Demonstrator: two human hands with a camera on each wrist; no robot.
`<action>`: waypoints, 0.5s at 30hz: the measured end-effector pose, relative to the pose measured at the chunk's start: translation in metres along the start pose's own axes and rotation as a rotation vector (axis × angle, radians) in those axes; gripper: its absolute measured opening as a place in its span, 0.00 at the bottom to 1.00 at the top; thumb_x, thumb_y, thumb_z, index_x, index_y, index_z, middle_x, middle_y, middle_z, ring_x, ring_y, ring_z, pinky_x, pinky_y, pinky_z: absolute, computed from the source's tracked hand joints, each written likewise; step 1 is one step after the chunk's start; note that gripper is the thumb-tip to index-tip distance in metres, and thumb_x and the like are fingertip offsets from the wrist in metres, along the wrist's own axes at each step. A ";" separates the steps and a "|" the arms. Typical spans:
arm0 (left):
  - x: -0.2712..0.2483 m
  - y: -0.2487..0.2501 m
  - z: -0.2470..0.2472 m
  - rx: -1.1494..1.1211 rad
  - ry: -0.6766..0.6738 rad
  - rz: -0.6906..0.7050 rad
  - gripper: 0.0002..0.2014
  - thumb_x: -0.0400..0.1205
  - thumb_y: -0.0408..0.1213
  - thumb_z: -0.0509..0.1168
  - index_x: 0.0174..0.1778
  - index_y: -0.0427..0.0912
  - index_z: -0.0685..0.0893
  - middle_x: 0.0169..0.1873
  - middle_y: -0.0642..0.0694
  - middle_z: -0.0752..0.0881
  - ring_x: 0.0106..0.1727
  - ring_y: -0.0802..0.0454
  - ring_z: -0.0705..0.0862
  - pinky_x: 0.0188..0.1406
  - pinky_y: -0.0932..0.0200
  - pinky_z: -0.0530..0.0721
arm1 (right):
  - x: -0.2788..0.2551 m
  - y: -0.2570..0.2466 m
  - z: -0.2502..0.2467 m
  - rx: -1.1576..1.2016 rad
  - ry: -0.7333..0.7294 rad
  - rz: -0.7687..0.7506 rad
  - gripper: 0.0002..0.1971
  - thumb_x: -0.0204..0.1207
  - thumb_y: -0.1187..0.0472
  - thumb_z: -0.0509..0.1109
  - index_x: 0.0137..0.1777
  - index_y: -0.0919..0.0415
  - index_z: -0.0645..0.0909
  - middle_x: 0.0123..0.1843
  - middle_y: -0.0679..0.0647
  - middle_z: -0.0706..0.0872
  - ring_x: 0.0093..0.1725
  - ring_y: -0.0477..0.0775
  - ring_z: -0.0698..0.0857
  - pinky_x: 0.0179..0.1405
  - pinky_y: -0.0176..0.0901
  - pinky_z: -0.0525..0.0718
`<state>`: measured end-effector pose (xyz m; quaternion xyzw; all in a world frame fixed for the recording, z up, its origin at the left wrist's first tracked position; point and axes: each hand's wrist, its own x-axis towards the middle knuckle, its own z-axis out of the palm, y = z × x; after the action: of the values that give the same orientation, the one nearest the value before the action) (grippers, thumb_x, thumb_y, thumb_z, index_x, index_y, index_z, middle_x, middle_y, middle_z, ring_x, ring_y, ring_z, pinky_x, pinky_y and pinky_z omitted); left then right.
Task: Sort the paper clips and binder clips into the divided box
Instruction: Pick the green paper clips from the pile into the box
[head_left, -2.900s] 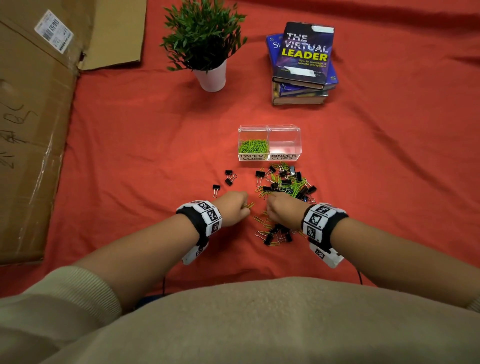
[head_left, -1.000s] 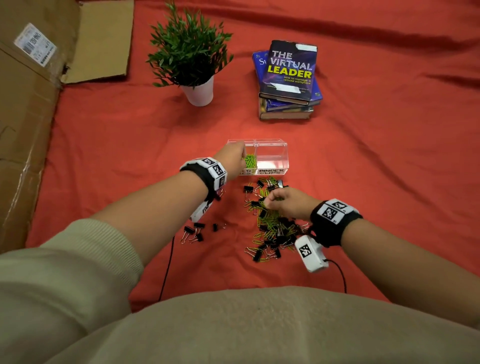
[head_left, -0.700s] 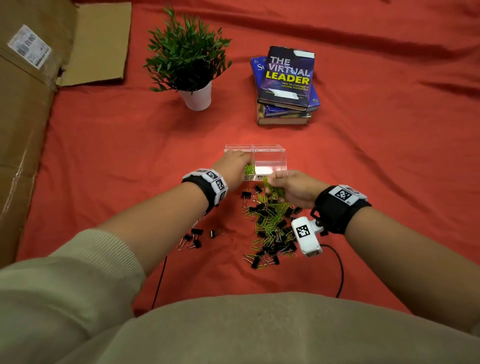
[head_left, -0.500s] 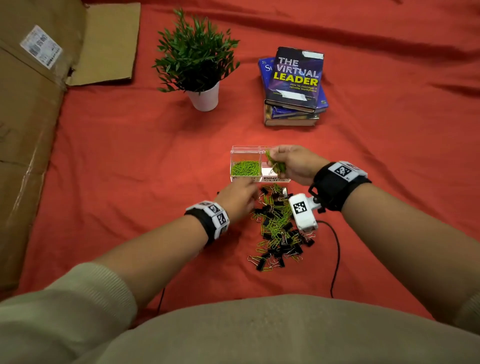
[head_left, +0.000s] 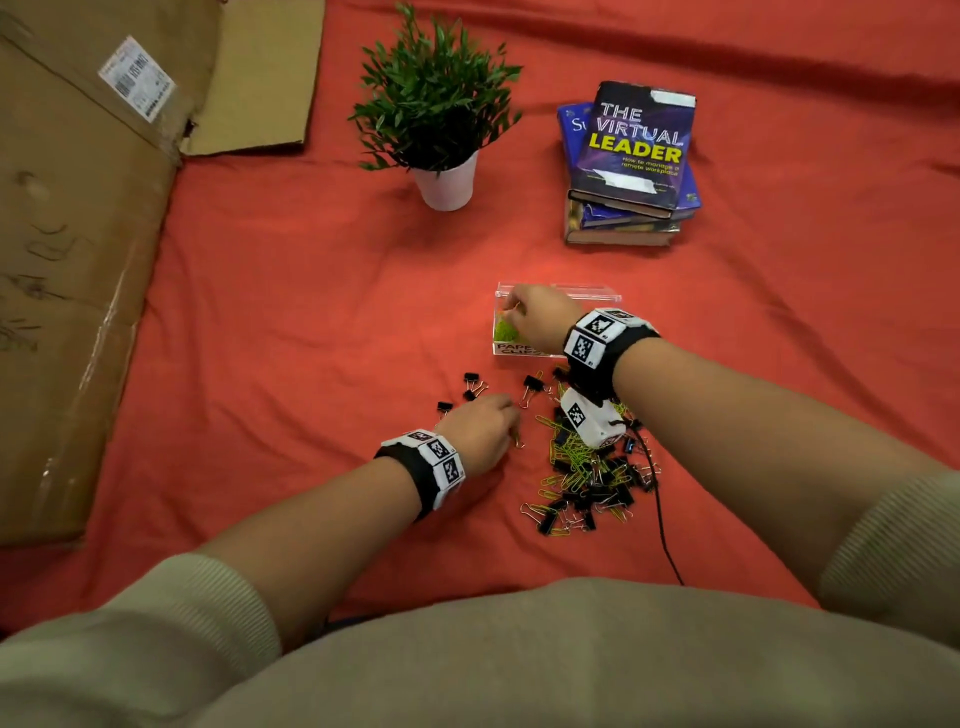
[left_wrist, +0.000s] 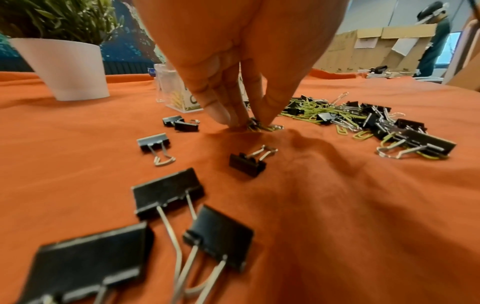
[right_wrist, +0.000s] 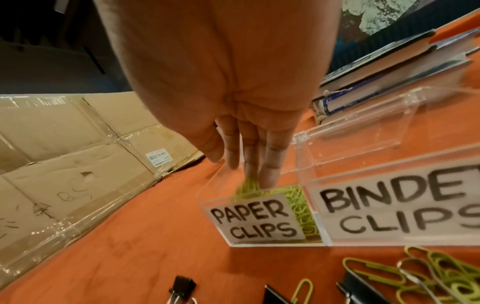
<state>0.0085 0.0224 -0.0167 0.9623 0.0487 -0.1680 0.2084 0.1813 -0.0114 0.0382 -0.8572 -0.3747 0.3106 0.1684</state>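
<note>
Now paper clips (right_wrist: 248, 190) under right hand (right_wrist: 228, 86)

Clips, divided box, plant and books on the cloth-covered bench

The divided box (head_left: 558, 287) sits mid-bench, its left compartment holding paper clips (right_wrist: 298, 197), its open lid (right_wrist: 389, 127) lying behind it. The right hand (head_left: 540, 317) reaches into that left compartment. In front of the box lies a mixed pile of clips (head_left: 587, 478); left of the pile a few binder clips (head_left: 474, 384) lie apart, and the left hand (head_left: 480, 431) touches the bench (head_left: 311, 312) at the pile's left edge. Behind the box toward the far edge, the potted plant (head_left: 441, 124) stands to the left and the stack of books (head_left: 628, 166) to the right. Flattened cardboard (head_left: 78, 260) covers the left edge and far left corner.
</note>
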 end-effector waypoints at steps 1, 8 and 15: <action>0.000 -0.001 0.000 -0.006 0.003 -0.019 0.12 0.79 0.32 0.59 0.56 0.37 0.81 0.54 0.40 0.79 0.57 0.39 0.80 0.51 0.45 0.82 | -0.003 0.002 -0.003 -0.008 0.008 -0.014 0.12 0.81 0.62 0.60 0.61 0.61 0.80 0.57 0.59 0.86 0.55 0.58 0.84 0.51 0.44 0.79; 0.009 -0.001 -0.001 -0.020 -0.037 -0.067 0.15 0.80 0.31 0.61 0.63 0.40 0.78 0.57 0.40 0.77 0.58 0.39 0.80 0.52 0.45 0.81 | -0.051 0.037 -0.003 0.067 0.047 -0.012 0.09 0.80 0.63 0.60 0.50 0.62 0.82 0.44 0.56 0.87 0.40 0.56 0.84 0.33 0.40 0.79; 0.014 -0.005 -0.008 -0.050 0.052 -0.164 0.14 0.80 0.42 0.64 0.57 0.38 0.79 0.56 0.40 0.78 0.59 0.40 0.80 0.59 0.48 0.78 | -0.084 0.060 0.052 -0.211 -0.099 -0.082 0.10 0.76 0.57 0.67 0.54 0.60 0.82 0.56 0.57 0.82 0.57 0.58 0.81 0.54 0.48 0.81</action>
<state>0.0236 0.0308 -0.0171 0.9536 0.1369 -0.1583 0.2166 0.1350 -0.1110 0.0028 -0.8378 -0.4477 0.3042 0.0712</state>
